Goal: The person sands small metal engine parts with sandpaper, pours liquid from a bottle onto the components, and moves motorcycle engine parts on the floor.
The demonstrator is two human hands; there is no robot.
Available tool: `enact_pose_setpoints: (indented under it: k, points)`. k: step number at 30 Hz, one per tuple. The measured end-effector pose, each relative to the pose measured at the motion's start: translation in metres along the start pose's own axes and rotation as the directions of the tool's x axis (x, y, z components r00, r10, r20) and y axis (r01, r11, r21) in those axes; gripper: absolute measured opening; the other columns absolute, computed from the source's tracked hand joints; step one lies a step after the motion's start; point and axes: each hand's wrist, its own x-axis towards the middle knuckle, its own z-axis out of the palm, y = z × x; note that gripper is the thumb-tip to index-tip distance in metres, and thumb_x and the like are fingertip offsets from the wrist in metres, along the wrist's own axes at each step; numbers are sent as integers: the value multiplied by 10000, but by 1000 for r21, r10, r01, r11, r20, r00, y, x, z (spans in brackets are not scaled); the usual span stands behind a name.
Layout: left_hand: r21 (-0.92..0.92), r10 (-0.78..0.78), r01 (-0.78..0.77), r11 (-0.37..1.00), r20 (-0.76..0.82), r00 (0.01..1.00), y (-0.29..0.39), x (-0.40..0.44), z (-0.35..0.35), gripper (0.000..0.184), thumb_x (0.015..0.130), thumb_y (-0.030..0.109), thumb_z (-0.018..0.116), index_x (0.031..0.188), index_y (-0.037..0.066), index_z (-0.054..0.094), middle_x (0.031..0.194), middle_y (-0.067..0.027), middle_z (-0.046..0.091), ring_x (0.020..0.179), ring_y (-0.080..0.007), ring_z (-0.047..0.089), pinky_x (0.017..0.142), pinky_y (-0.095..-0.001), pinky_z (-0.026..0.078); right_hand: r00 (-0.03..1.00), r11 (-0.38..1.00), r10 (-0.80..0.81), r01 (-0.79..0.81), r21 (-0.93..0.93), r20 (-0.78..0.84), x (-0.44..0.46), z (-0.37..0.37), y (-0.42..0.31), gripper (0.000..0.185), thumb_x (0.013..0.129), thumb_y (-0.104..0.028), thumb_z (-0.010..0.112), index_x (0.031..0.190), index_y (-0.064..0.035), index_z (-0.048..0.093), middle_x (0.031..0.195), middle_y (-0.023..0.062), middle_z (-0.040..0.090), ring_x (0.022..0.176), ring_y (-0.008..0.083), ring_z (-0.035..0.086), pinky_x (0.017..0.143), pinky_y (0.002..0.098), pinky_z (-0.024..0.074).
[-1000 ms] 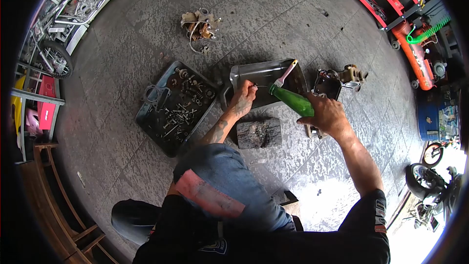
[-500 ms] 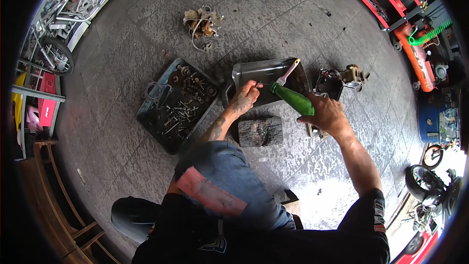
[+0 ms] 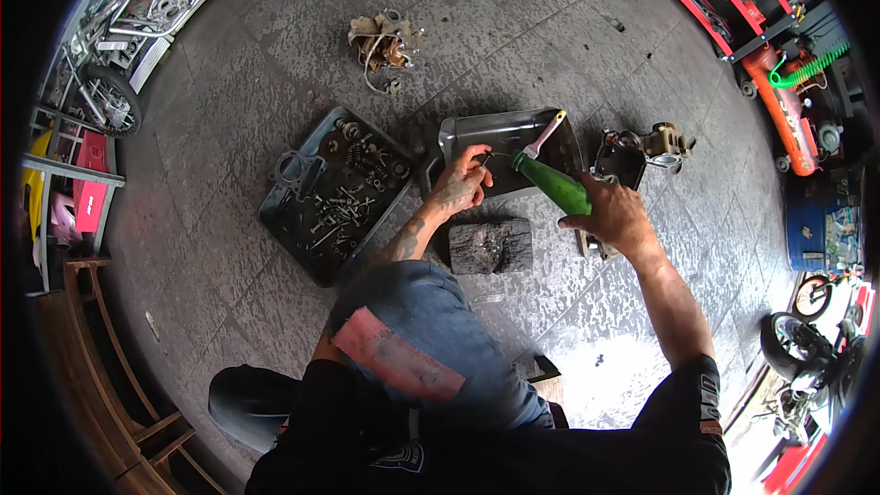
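Two risks: our right hand (image 3: 619, 220) clasps bottle (image 3: 557, 186) (overtipping could splash); left hand (image 3: 458, 188) pinches part (image 3: 488, 155), could drop if slack.

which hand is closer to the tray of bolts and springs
Left: the left hand is just right of the parts tray, while the right hand, gripping the green bottle, is farther right.

A red-and-black tool cart (image 3: 748, 11) stands at the upper right above an orange tank (image 3: 781, 112); a motorcycle (image 3: 805, 367) sits lower right, wooden furniture (image 3: 75, 376) lower left.
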Motion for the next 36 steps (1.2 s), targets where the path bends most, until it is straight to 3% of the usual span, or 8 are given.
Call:
enact_pose_setpoints:
  k: [10,12,16,19,21,22,27,36]
  points:
    - [-124,49,-53,991,-37,998,-10,6,-3,259,1021,154,414,1005,54,653,776,33,483,660,-44,406,615,-216,362,999,998,-32,34,57,-29,-3,11,-3,731,706,-511,821,1271,-123,568,868,160,727,862,337,718,766,451,558]
    - [199,150,-120,973,-145,978,-16,11,0,270,1020,243,463,876,52,589,736,37,461,651,-70,401,625,-231,346,998,996,-46,49,72,-38,-6,13,-4,749,705,-511,822,1285,-116,561,873,162,728,866,338,719,759,449,561]
    - [185,350,-324,928,-131,927,-33,19,-3,375,1016,365,493,790,66,506,714,29,465,631,-103,389,618,-239,327,997,995,-49,54,81,-62,-10,10,-9,768,690,-465,841,1309,-118,546,884,179,724,853,348,718,741,465,567]
    - [446,521,-436,782,-84,849,-33,18,-5,530,1006,530,437,761,62,473,694,32,431,632,-117,363,609,-269,318,996,995,-63,67,73,-63,-13,11,-8,776,690,-464,841,1315,-115,540,887,182,723,847,351,718,738,465,567]
    - [164,90,-71,984,-110,990,-29,19,-9,563,1009,574,366,779,73,485,693,47,412,654,-116,358,656,-270,321,995,994,-75,80,70,-70,-14,11,-9,780,689,-461,842,1319,-116,537,891,181,723,849,351,717,740,464,567]
    - [163,87,-69,984,-111,990,-29,18,-8,563,1009,574,366,779,73,485,693,47,412,654,-116,358,656,-270,321,996,994,-70,74,76,-56,-15,9,-11,780,689,-460,843,1319,-115,537,898,178,724,854,353,716,742,461,567]
    - [-170,163,-188,968,-150,975,-26,9,9,532,1021,567,347,930,73,522,812,21,440,807,-119,408,881,-318,322,996,989,-71,78,129,-57,-17,9,-13,787,681,-451,851,1321,-116,538,926,176,724,880,357,712,755,457,567]
    - [-91,562,-564,821,-43,826,-9,14,0,315,996,359,321,868,87,413,871,-25,376,842,-162,367,873,-318,308,981,962,-66,111,248,-184,-23,24,-11,794,676,-419,864,1313,-91,521,1009,192,710,913,390,699,772,465,563]
